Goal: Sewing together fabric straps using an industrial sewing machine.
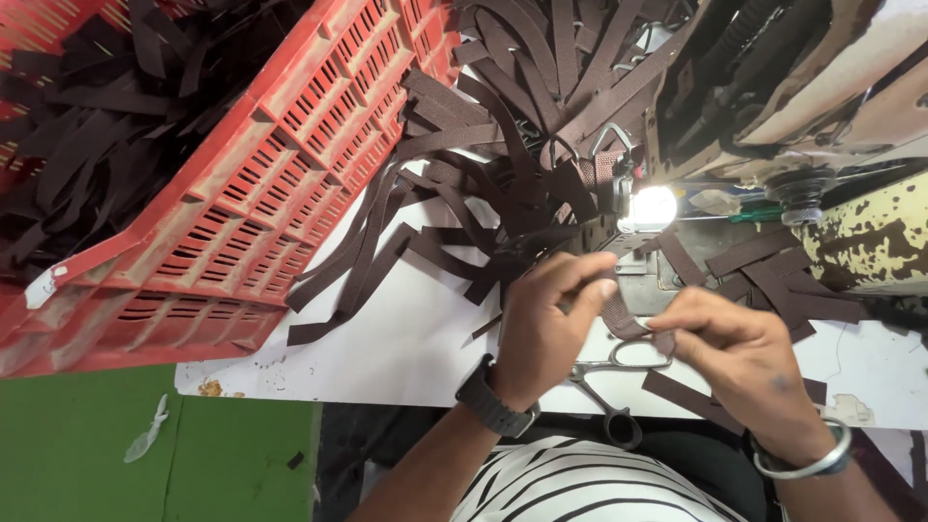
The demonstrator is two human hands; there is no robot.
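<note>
1. A short brown webbing strap (623, 317) is held just right of the frame's centre, above the desk (406, 338) edge, between both hands.
2. The strap is seen curving from the left hand (546, 324) down to the right hand (725, 353); its long axis runs roughly from upper left to lower right in the frame, with a slight bend in the middle. Which end is the finished one cannot be told.
3. The left fingers (590, 280) are pressed together on the strap's upper end, thumb against forefinger. The right fingers (677, 329) are pinched on its lower end.
4. The step in hand is judged to be the folding or lining-up of the strap end before it is fed under the needle area of the sewing machine (773, 106), which is lit by a small lamp (652, 208) just above the hands.
5. The next move is judged to call for the strap being kept flat and taut, and its end being squared before it is carried up toward the lamp.
6. A pair of scissors (604, 382) is seen lying on the desk directly beneath the hands, partly hidden by them.
7. A heap of loose brown straps (464, 203) is spread over the desk toward the upper centre.
8. A red slatted crate (290, 164) filled with more straps is seen tilted at the upper left.
</note>
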